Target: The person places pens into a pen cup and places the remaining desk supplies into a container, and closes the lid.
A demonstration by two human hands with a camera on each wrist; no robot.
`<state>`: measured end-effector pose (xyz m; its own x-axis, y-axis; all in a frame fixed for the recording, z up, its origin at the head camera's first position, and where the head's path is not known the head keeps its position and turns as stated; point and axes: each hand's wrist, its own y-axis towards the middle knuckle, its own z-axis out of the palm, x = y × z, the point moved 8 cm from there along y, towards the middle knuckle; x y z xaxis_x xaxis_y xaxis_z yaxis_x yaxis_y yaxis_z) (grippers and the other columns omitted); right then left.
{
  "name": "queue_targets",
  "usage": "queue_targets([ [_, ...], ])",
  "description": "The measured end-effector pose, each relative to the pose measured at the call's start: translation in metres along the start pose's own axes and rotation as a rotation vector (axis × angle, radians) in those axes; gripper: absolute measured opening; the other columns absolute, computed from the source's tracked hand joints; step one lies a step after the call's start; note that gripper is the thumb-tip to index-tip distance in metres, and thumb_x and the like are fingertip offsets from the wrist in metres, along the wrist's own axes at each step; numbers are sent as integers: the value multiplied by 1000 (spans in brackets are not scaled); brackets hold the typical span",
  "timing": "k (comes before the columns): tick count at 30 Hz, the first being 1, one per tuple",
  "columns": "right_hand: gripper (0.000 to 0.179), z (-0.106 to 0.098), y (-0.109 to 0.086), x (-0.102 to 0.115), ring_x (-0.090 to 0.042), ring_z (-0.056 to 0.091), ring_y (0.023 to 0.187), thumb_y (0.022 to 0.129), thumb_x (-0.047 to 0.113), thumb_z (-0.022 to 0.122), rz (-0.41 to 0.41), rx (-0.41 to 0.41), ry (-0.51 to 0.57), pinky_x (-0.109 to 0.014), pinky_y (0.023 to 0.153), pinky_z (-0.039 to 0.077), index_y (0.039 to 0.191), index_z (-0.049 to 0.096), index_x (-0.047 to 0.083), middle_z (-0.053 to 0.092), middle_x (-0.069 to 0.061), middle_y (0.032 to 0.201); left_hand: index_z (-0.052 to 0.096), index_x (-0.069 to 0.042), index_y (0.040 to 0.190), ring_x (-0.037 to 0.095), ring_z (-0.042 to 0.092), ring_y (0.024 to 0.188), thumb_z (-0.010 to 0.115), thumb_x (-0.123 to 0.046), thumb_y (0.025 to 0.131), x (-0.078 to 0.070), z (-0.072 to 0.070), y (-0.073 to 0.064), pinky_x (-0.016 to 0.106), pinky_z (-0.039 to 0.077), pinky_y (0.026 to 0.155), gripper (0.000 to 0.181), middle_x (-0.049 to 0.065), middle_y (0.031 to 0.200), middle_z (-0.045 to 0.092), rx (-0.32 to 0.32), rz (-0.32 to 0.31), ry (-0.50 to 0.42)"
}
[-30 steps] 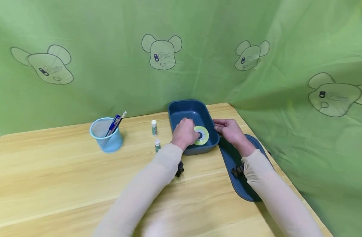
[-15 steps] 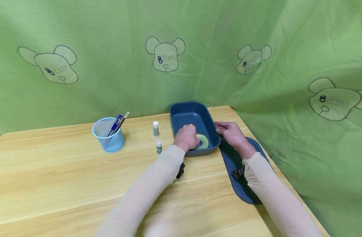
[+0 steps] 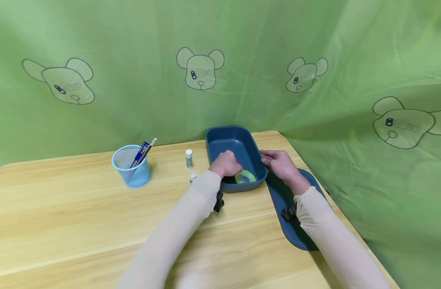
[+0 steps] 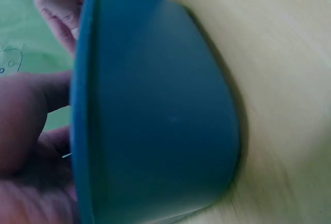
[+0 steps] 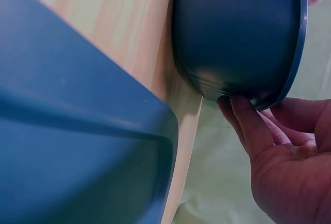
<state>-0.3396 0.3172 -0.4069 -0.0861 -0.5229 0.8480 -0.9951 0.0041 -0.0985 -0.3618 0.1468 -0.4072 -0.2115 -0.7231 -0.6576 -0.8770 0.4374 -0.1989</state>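
Note:
A dark blue plastic box (image 3: pixel 229 134) stands open-topped at the back right of the table. My left hand (image 3: pixel 225 162) reaches over its left side and down into it, right beside a yellow-green tape roll (image 3: pixel 245 176) lying near the front end. In the left wrist view the box wall hides the fingertips of the left hand (image 4: pixel 26 146), so whether they still touch the roll cannot be seen. My right hand (image 3: pixel 279 163) pinches the box's right rim; in the right wrist view the thumb is at the rim and the fingers (image 5: pixel 253 125) press the outer wall.
A flat blue lid (image 3: pixel 299 237) lies under the right forearm, near the table's right edge. Two small glue sticks (image 3: pixel 189 159) stand left of the box. Farther left is a light blue mesh cup (image 3: pixel 135 176) with pens (image 3: pixel 141 152). A green curtain (image 3: pixel 133 108) hangs behind.
The tape roll has gone lower, from upright-looking against the left hand to flatter in the box. The left hand has shifted slightly off it. The right hand stays at the rim.

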Motion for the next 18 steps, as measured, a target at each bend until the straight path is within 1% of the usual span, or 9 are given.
queue_targets([
  [1, 41, 0, 0, 0, -34, 53, 122, 103, 5, 48, 3, 1, -1, -43, 98, 48, 142, 45, -7, 54, -27, 134, 43, -13, 51, 14, 43, 46, 64, -17, 92, 1, -1, 0, 24, 37, 49, 46, -2, 48, 42, 6, -2, -22],
  [3, 41, 1, 0, 1, -34, 53, 122, 103, 5, 48, 5, 4, -8, -45, 99, 47, 142, 45, -7, 54, -27, 134, 46, -12, 48, 18, 53, 47, 62, -18, 94, 1, -3, -2, 23, 41, 49, 49, 2, 49, 52, 8, 7, -75],
  [5, 41, 1, -1, 1, -35, 53, 122, 103, 5, 48, 5, 6, -9, -46, 99, 47, 142, 45, -7, 54, -27, 134, 51, -10, 49, 22, 63, 55, 61, -17, 95, 1, -6, -5, 21, 44, 51, 47, 9, 56, 62, 4, 24, -126],
  [7, 41, 1, 0, 1, -35, 53, 122, 102, 5, 48, 3, 6, -9, -47, 100, 47, 142, 45, -7, 54, -27, 135, 58, -5, 53, 23, 66, 62, 61, -15, 94, 1, -8, -8, 20, 45, 53, 42, 12, 64, 67, 4, 38, -182],
  [9, 41, 1, 0, 1, -35, 52, 122, 102, 5, 48, -1, 5, -3, -47, 100, 47, 141, 46, -8, 53, -27, 135, 65, 0, 62, 22, 66, 65, 61, -13, 93, 2, -9, -9, 19, 46, 55, 34, 12, 69, 69, 4, 45, -232],
  [11, 41, 0, 0, 1, -35, 53, 122, 102, 4, 48, -4, 0, -6, -46, 99, 47, 141, 46, -8, 53, -27, 135, 72, 4, 77, 20, 66, 67, 62, -12, 93, 2, -10, -8, 19, 49, 58, 24, 12, 74, 70, 9, 56, -284],
  [13, 41, 0, 0, 1, -36, 53, 121, 102, 4, 49, -6, -2, -10, -45, 97, 49, 141, 46, -8, 52, -27, 136, 74, 5, 89, 21, 68, 73, 63, -11, 93, 3, -10, -8, 20, 52, 62, 20, 13, 80, 72, 17, 61, -326],
  [15, 41, 0, 0, 1, -36, 53, 121, 102, 4, 49, -7, -3, -14, -45, 96, 50, 141, 46, -7, 52, -26, 136, 73, 5, 100, 22, 70, 80, 63, -11, 95, 3, -10, -8, 21, 55, 67, 20, 16, 89, 73, 25, 75, -360],
  [18, 41, 1, 0, 1, -36, 53, 121, 102, 4, 48, -3, -2, -13, -44, 95, 50, 141, 46, -7, 52, -27, 136, 71, 7, 107, 26, 71, 87, 63, -11, 96, 2, -11, -11, 24, 57, 73, 23, 19, 96, 72, 48, 95, -410],
])
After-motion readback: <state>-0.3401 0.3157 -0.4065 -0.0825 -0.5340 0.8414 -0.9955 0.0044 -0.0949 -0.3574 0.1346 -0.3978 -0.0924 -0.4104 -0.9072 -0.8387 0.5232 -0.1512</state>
